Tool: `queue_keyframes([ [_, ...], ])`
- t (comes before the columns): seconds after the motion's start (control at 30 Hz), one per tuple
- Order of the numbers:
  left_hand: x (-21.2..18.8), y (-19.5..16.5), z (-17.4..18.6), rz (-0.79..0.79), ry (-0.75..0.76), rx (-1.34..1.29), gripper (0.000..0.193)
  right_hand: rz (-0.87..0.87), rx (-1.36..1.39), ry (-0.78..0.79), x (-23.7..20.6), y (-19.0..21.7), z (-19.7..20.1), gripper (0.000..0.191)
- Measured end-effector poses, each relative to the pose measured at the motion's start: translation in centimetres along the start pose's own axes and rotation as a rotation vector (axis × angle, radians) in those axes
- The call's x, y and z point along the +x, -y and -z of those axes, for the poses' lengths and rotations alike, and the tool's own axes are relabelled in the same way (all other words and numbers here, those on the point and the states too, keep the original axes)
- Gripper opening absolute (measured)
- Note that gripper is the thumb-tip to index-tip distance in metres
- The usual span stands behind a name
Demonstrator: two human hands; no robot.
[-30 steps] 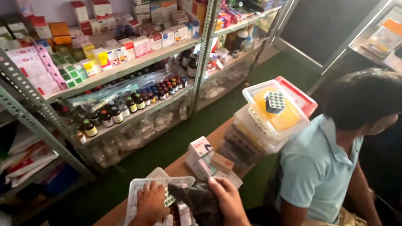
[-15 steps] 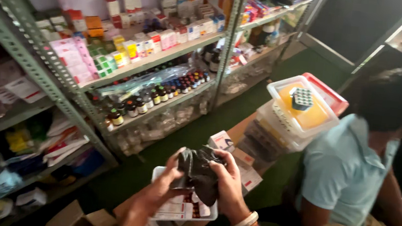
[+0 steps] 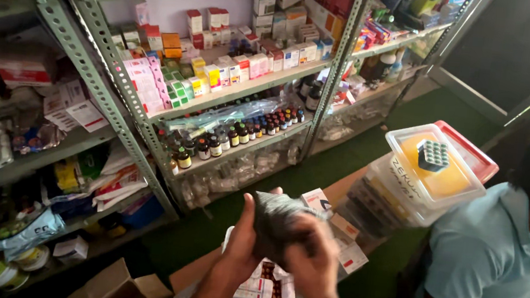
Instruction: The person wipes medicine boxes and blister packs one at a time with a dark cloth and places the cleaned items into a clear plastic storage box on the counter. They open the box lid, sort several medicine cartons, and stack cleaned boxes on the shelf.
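Shelving: grey slotted metal shelving point(image 3: 103, 43) fills the left and top of the view, stocked with small pink, green and white cartons; one middle shelf holds a row of dark brown glass bottles point(image 3: 227, 137).
Floor: green carpeted floor point(image 3: 348, 157) runs between the shelving and a brown counter.
Co-worker: a person in a light blue shirt point(image 3: 493, 268) sits at the right edge.
Stacked boxes: a stack of clear lidded plastic boxes point(image 3: 403, 195) stands on the counter; the top one holds something flat and yellow, and a small grey blister tray point(image 3: 433, 155) rests on its lid.
Tray: a shallow white plastic tray point(image 3: 230, 243), below the hands, holds red and white medicine cartons point(image 3: 268, 284).
Bag: a crumpled dark grey plastic bag point(image 3: 278, 218) is held up above the tray, between both hands.
Left hand: the left hand point(image 3: 245, 234) is wrapped around the bag's left side.
Right hand: the right hand point(image 3: 313, 267), with a pale bangle at the wrist, grips the bag's lower right.
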State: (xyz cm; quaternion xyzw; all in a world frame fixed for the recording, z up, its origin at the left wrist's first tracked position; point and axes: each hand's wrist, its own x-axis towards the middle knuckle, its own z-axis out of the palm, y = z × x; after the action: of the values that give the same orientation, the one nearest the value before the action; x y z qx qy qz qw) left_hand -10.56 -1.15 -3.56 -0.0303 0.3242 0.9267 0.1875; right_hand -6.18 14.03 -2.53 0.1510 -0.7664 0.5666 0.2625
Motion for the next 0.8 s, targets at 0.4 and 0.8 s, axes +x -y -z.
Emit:
queue_keyframes([
  [0.4,1.1,0.3,0.8,0.15,0.05,-0.37,0.069,-0.412,0.627,-0.259,3.8,3.5,1.9,0.047],
  [0.8,-0.7,0.1,-3.5,-0.059,0.078,-0.19,0.053,0.093,-0.42,0.039,2.1,3.2,-0.3,0.054],
])
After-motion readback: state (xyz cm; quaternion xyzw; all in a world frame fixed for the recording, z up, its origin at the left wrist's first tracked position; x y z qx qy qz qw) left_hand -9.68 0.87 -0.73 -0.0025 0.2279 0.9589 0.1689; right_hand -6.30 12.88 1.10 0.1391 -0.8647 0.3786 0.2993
